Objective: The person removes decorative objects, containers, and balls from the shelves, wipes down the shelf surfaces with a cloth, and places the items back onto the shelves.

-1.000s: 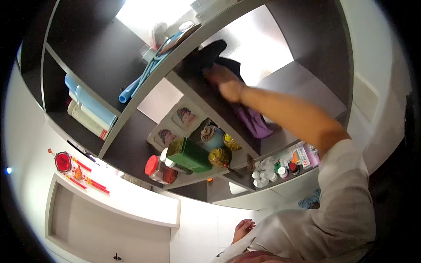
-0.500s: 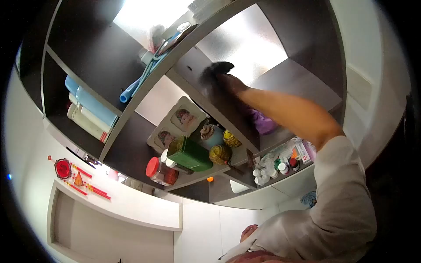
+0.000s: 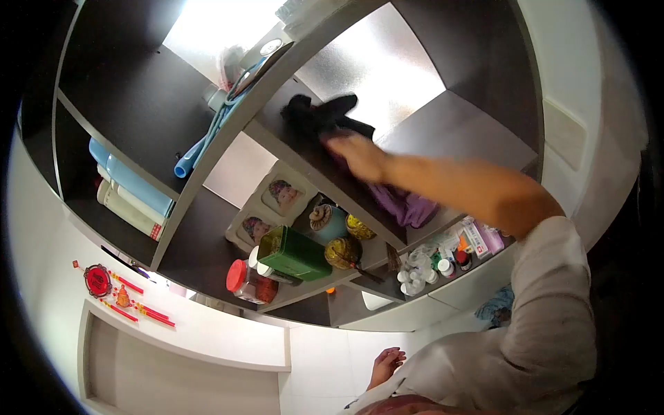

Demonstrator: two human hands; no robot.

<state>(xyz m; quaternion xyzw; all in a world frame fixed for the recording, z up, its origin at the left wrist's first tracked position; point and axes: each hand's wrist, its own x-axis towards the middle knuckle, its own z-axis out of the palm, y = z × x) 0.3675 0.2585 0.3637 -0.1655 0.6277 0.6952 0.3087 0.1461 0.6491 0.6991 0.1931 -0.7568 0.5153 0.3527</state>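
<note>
My right hand (image 3: 354, 153) reaches into a dark shelf compartment, its fingers pressed into a bunched black cloth (image 3: 315, 119). The fingertips are blurred and partly hidden by the cloth. Just below my wrist, a purple cloth (image 3: 408, 207) lies on the same shelf board. Low in the view, my left hand (image 3: 389, 360) hangs beside my body, away from the shelves, with its fingers loosely bent and nothing visible in them.
Beside the divider stand a green box (image 3: 296, 254), a red-lidded jar (image 3: 241, 278), a blue jar (image 3: 328, 223) and an egg-carton-like tray (image 3: 273, 197). Small bottles (image 3: 446, 267) sit lower right. A light blue cord (image 3: 218, 124) and books (image 3: 131, 207) occupy other compartments.
The black cloth was bunched around my right hand half a second ago and now spreads out left and above it. More of the purple cloth shows. My left hand shows more fully.
</note>
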